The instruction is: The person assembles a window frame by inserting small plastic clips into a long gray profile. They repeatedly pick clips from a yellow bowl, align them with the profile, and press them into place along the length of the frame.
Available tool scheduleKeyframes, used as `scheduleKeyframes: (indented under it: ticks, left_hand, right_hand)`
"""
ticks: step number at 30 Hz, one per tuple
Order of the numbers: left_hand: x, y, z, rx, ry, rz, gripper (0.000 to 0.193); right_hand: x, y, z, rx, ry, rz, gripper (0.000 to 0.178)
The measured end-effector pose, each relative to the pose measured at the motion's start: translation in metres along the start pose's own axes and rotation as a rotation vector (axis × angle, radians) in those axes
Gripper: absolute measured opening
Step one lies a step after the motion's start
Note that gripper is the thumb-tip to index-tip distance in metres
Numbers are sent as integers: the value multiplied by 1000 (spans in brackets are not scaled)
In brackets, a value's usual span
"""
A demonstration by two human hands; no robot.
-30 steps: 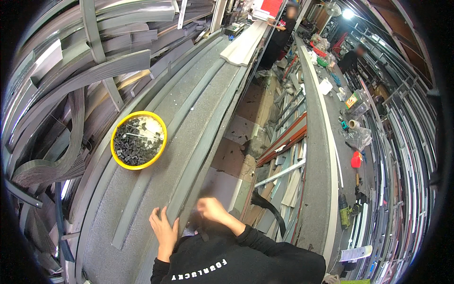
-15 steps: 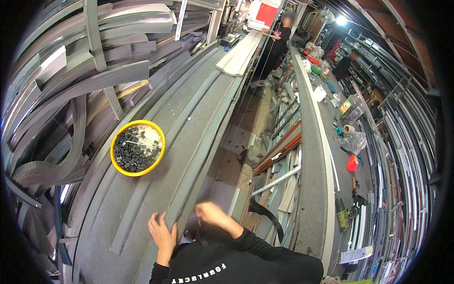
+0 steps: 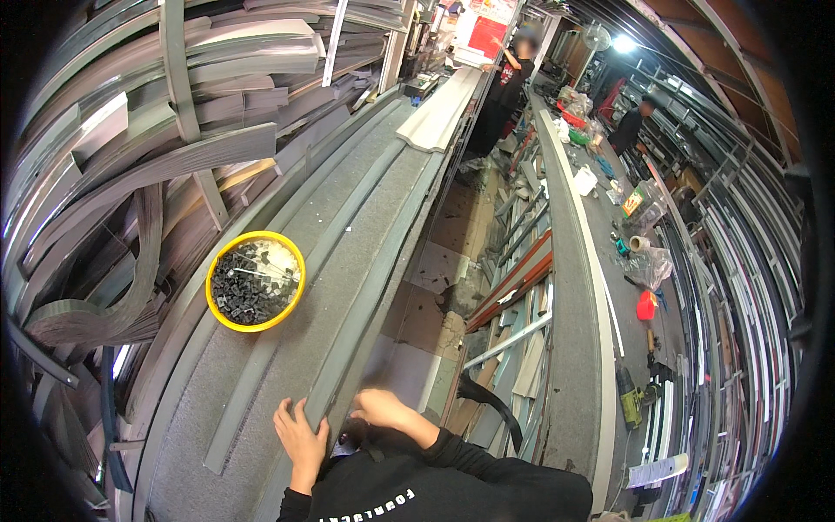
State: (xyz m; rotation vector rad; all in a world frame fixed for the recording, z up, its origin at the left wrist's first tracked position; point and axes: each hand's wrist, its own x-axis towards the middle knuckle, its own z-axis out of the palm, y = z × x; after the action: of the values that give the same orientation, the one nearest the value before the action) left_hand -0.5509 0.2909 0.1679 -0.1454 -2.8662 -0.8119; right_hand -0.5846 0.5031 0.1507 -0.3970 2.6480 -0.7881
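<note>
A long grey strip (image 3: 370, 291) lies along the right edge of the grey-covered bench (image 3: 300, 344). My left hand (image 3: 302, 442) straddles its near part, with the thumb on one side and bent fingers on the other. Just off the bench edge, my right hand (image 3: 380, 407) is closed beside the strip. What its fingers hold, if anything, is hidden. A yellow-rimmed round tub (image 3: 303, 283) stands on the bench beyond my left hand, filled with small black pieces and some whitish ones.
More grey strips (image 3: 239, 396) lie lengthwise on the bench, with pale moulded lengths (image 3: 439, 109) at its far end. Stacked profiles (image 3: 217, 139) crowd the left side. Across the aisle, a second bench (image 3: 574, 304) holds a green drill (image 3: 628, 398). Two people stand farther off.
My right hand has shifted slightly left and down, closer to the strip's edge. My left hand stays on the strip. The far person by the bench has raised an arm.
</note>
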Motion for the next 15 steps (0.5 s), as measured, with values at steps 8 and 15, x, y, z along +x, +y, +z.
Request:
scheduleKeyframes:
  ticks: [8, 15]
  left_hand:
    - [0, 1, 0, 15, -3, -8, 62]
    - [1, 1, 0, 21, -6, -5, 62]
  right_hand:
    - [0, 0, -3, 40, 22, -4, 24]
    - [3, -9, -12, 79, -13, 54, 24]
